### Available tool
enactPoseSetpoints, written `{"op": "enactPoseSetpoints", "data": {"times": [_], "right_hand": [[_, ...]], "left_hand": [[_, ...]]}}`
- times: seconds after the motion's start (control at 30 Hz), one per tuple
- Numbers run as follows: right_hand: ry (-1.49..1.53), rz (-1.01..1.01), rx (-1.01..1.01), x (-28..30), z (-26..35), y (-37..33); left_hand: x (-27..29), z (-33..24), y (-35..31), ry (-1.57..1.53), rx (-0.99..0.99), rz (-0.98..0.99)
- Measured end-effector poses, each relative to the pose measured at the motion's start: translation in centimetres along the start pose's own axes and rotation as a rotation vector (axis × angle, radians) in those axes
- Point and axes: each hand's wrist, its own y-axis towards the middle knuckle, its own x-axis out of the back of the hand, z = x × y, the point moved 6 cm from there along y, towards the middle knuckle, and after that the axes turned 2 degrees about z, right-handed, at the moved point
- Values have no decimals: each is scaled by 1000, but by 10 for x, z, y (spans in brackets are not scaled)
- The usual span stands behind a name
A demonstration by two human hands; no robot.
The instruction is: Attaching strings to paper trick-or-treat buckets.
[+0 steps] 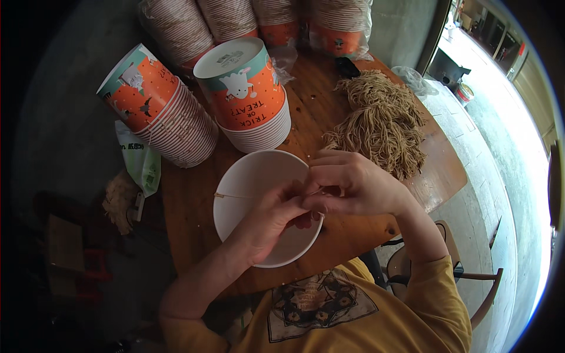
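A white paper bucket [253, 170] stands mouth up at the table's near edge. A thin tan cord [231, 196] is fixed at its left rim and runs across the mouth toward my hands. My left hand [281, 216] reaches over the bucket, its fingers closed at the right rim. Against it, my right hand [353, 183] is bent in a pinch. Both seem to grip the cord's end by that rim, though the fingertips largely hide it. Beyond my right hand lies a loose heap of tan cords [382, 126].
Two stacks of nested orange-and-teal buckets, one on the left [159, 106] and one in the middle [244, 94], stand upside down behind the bucket. Plastic-wrapped stacks [338, 29] line the back. A wooden chair [441, 247] is at right of the wooden table [353, 232].
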Motion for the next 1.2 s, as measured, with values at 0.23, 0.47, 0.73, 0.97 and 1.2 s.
{"op": "enactPoseSetpoints", "data": {"times": [0.23,0.47,0.73,0.97,1.2], "right_hand": [[-15,5,40,9,-13,15],[-19,70,95,0,-20,25],[-176,-290,-31,20,-17,-6],[-376,-217,-122,13,5,-51],[-266,-404,-288,-7,10,-67]], "left_hand": [[-4,-1,-2,88,-8,35],[-16,1,0,216,-98,81],[-12,6,8,113,-37,57],[-16,3,14,158,12,-2],[-12,8,26,28,78,45]]}}
